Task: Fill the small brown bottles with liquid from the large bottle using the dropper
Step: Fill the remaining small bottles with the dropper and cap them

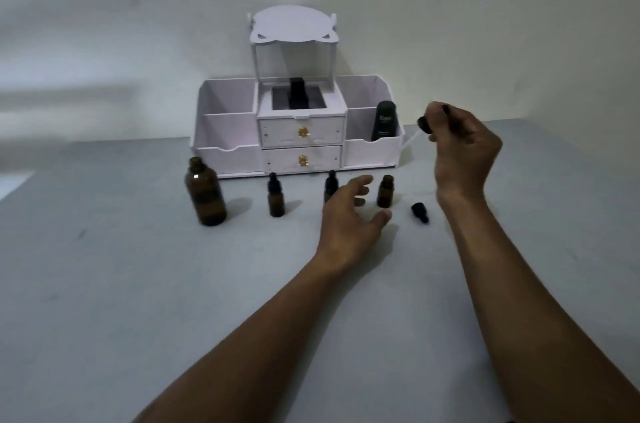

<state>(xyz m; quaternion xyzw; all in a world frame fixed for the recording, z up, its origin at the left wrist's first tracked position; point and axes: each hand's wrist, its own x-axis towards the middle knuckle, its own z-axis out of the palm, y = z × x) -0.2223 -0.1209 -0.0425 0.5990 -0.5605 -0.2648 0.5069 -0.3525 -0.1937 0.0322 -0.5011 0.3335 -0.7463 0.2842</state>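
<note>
The dropper (423,126) is held up in the right hand (464,148), just right of the organiser (221,152). It is pinched by its black rubber top. Its thin clear tube looks like glass, light and easy to break, so the soft top is the best place to hold it.

The open small bottle (385,192) is stood in front of the organiser's right part, with two capped bottles (276,197) in a row to its left. They look light, hard, smooth and easy to tip, and are best held round the body. The big bottle (206,195) is stood open by the organiser's front left corner and is likely heavier.

The left hand (349,214) is spread wide with nothing held, in front of the organiser. A loose cap (419,212) is laid near the open bottle.

No labels are seen on the brown bottles. On a black bottle (385,121) in the organiser's right box, white letters like "Kam" can be read. The rest is too blurred.
</note>
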